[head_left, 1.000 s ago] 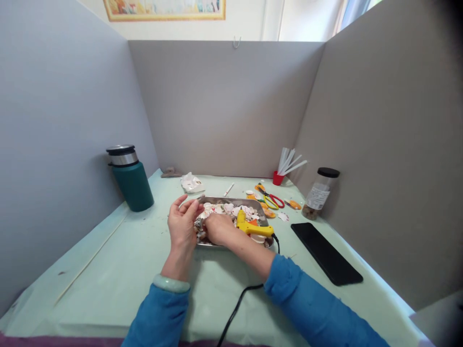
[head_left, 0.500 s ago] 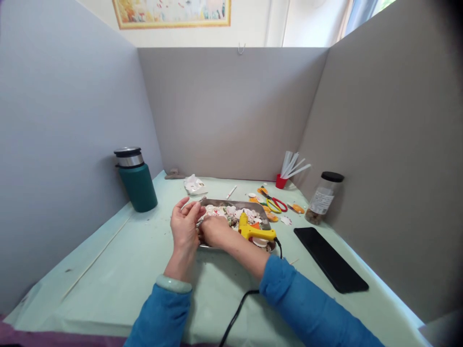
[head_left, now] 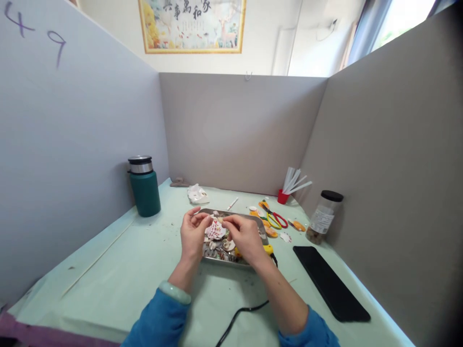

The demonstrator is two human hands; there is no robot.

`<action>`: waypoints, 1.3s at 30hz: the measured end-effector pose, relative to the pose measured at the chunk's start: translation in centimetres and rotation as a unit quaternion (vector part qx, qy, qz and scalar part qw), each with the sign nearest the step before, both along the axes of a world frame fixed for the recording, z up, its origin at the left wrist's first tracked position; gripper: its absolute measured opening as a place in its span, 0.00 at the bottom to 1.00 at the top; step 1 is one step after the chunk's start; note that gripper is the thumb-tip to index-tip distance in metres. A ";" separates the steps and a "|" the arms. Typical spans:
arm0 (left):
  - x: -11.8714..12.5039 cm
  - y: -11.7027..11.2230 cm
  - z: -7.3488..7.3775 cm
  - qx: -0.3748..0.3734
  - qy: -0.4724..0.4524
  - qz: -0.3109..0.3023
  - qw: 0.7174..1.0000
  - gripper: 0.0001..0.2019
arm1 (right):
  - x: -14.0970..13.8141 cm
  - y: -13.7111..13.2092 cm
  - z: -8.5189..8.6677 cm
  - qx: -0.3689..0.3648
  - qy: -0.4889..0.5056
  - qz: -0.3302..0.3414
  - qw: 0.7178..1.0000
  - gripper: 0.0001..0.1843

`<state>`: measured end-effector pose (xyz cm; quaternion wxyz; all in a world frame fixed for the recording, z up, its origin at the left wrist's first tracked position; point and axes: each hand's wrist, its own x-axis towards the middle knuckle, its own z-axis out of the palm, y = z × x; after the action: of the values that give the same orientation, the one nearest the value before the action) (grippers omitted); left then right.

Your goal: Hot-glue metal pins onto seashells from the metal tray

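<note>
My left hand [head_left: 193, 234] and my right hand [head_left: 245, 235] are raised just above a metal tray [head_left: 221, 259] and together pinch a white fan-shaped shell with red speckles [head_left: 215, 230] between their fingertips. The tray is filled with several small shells. A yellow glue gun [head_left: 267, 249] lies at the tray's right side, mostly hidden behind my right hand, and its black cord [head_left: 238, 316] runs toward me across the table.
A green flask [head_left: 144, 186] stands at the left wall. Beyond the tray lie scissors [head_left: 274, 218], orange shell pieces, a red cup of glue sticks [head_left: 287, 188], a crumpled white wrapper [head_left: 197, 193] and a black-lidded jar [head_left: 323, 217]. A black phone [head_left: 331, 282] lies at right. Grey partitions enclose the table.
My right hand has come up out of the tray's shells, and both hands now hold the speckled shell between them. The view has tilted upward.
</note>
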<state>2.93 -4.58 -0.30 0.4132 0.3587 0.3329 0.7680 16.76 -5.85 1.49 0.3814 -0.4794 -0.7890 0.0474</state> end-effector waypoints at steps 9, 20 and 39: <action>0.6 0.3 -0.8 0.015 0.049 -0.003 0.999 0.21 | -1.0 -0.8 -0.6 0.132 0.034 -0.049 0.989 0.10; 1.3 0.2 -1.1 0.025 0.064 -0.005 0.998 0.20 | -1.7 -0.6 -1.2 0.186 -0.035 -0.120 0.975 0.13; 1.4 0.2 -1.1 0.032 0.042 -0.041 0.998 0.20 | -1.7 -0.5 -1.0 0.167 -0.001 -0.112 0.980 0.07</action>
<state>4.33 -4.37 -1.42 0.4179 0.4170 0.3102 0.7452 15.09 -6.36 0.49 0.4585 -0.4941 -0.7275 -0.1281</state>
